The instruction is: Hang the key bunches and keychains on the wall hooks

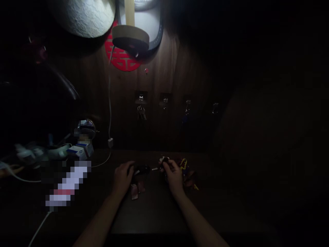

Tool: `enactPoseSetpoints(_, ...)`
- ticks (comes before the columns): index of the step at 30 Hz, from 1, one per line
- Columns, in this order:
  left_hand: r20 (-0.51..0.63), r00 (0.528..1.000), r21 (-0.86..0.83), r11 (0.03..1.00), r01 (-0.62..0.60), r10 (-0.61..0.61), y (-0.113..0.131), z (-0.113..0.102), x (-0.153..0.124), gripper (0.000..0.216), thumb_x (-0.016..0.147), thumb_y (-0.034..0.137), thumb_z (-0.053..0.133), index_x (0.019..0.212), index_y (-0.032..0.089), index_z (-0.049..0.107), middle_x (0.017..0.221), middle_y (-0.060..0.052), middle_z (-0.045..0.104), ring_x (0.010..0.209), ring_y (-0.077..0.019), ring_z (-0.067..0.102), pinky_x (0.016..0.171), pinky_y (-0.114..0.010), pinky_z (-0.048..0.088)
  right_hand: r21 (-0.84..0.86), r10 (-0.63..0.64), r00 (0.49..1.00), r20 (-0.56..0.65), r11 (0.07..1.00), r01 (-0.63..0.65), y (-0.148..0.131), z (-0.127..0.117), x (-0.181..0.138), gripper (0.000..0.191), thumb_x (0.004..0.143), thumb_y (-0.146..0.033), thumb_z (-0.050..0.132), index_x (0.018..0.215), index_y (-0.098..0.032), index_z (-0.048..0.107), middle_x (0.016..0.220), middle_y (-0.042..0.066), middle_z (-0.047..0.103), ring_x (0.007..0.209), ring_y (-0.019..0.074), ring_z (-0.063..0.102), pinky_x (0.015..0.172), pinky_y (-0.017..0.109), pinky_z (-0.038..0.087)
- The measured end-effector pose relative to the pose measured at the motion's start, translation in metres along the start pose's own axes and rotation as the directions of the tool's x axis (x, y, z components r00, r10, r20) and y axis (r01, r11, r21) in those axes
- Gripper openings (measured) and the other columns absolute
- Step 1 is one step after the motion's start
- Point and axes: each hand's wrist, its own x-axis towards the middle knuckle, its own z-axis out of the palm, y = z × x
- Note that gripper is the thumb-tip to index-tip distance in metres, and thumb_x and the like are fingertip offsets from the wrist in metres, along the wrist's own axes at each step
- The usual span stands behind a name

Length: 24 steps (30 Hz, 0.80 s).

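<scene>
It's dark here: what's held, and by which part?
The right hand seems to pinch a small item, exact part unclear; whether the left hand grips the black object can't be told.

Near tabletop (144, 216) between the forearms (100, 216) is free; colourful clutter (189, 181) blocks the space beside the right hand (175, 177)

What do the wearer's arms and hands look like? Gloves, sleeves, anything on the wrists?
Left hand and right hand are both ungloved. Left forearm and right forearm are bare as far as the frame shows; no sleeves, watch or wristband visible. No cables or markings seen on either arm. Too dark to rule out rings.
</scene>
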Motion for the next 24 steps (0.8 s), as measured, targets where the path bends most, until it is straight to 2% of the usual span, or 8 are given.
enactPoseSetpoints(3, 0.071, 0.997, 0.040, 0.999, -0.011, 0.009, 0.004, 0.000, 0.000, 0.027, 0.084, 0.030, 0.046, 0.105, 0.024, 0.061, 0.104, -0.003, 0.068, 0.100, -0.0215, 0.059, 0.087, -0.039, 0.044, 0.058, 0.062, 0.997, -0.046, 0.997, -0.059, -0.002, 0.000, 0.002, 0.037, 0.057, -0.049, 0.072, 0.069, -0.018, 0.055, 0.069, 0.003, 0.069, 0.041, 0.0082, 0.051, 0.041, 0.019, 0.038)
enactPoseSetpoints(7, 0.193, 0.973, -0.001, 0.992, -0.127, 0.124, 0.014, -0.002, -0.003, 0.031, 0.083, 0.040, 0.049, 0.108, 0.025, 0.060, 0.108, -0.004, 0.066, 0.102, -0.0224, 0.057, 0.088, -0.041, 0.042, 0.060, 0.094, 0.994, -0.058, 0.994, -0.091, -0.004, 0.001, 0.003, 0.037, 0.053, -0.045, 0.075, 0.068, -0.018, 0.055, 0.064, 0.000, 0.066, 0.040, 0.0072, 0.050, 0.038, 0.018, 0.034)
enactPoseSetpoints(12, 0.249, 0.936, -0.069, 0.969, -0.238, 0.248, 0.021, -0.012, -0.008, 0.036, 0.083, 0.044, 0.049, 0.114, 0.027, 0.057, 0.117, -0.005, 0.062, 0.110, -0.0232, 0.052, 0.094, -0.043, 0.039, 0.058, 0.125, 0.988, -0.090, 0.991, -0.120, -0.003, -0.001, 0.008, 0.037, 0.051, -0.042, 0.076, 0.070, -0.018, 0.055, 0.050, -0.006, 0.057, 0.038, 0.0072, 0.048, 0.037, 0.017, 0.031)
enactPoseSetpoints(16, 0.342, 0.856, -0.107, 0.921, -0.374, 0.387, 0.026, -0.016, -0.017, 0.042, 0.081, 0.044, 0.053, 0.121, 0.030, 0.053, 0.128, -0.005, 0.055, 0.121, -0.0248, 0.044, 0.103, -0.048, 0.031, 0.060, 0.110, 0.985, -0.132, 0.993, -0.103, 0.000, -0.003, 0.013, 0.035, 0.051, -0.039, 0.076, 0.073, -0.018, 0.058, 0.054, -0.005, 0.058, 0.040, 0.0071, 0.050, 0.040, 0.018, 0.035)
enactPoseSetpoints(19, 0.441, 0.787, -0.103, 0.895, -0.433, 0.432, 0.032, -0.014, -0.025, 0.052, 0.075, 0.048, 0.059, 0.124, 0.032, 0.051, 0.133, -0.006, 0.050, 0.125, -0.0274, 0.041, 0.105, -0.053, 0.028, 0.068, 0.112, 0.985, -0.130, 0.992, -0.103, 0.002, -0.003, 0.015, 0.036, 0.051, -0.039, 0.076, 0.075, -0.018, 0.059, 0.059, -0.004, 0.060, 0.044, 0.0086, 0.053, 0.042, 0.019, 0.038)
enactPoseSetpoints(21, 0.466, 0.781, -0.071, 0.897, -0.436, 0.416, 0.035, -0.011, -0.028, 0.054, 0.074, 0.047, 0.061, 0.124, 0.032, 0.051, 0.135, -0.007, 0.048, 0.126, -0.0285, 0.040, 0.105, -0.054, 0.029, 0.070, 0.098, 0.989, -0.114, 0.993, -0.091, 0.002, -0.003, 0.014, 0.036, 0.053, -0.039, 0.075, 0.078, -0.018, 0.060, 0.063, -0.002, 0.062, 0.047, 0.0097, 0.056, 0.043, 0.020, 0.040)
enactPoseSetpoints(24, 0.436, 0.820, -0.007, 0.912, -0.410, 0.372, 0.032, -0.006, -0.028, 0.047, 0.079, 0.043, 0.057, 0.124, 0.031, 0.051, 0.136, -0.007, 0.048, 0.126, -0.0273, 0.040, 0.103, -0.052, 0.032, 0.080, 0.080, 0.992, -0.100, 0.994, -0.072, 0.002, -0.004, 0.013, 0.035, 0.055, -0.039, 0.075, 0.079, -0.018, 0.061, 0.067, -0.001, 0.064, 0.049, 0.0101, 0.057, 0.045, 0.020, 0.041)
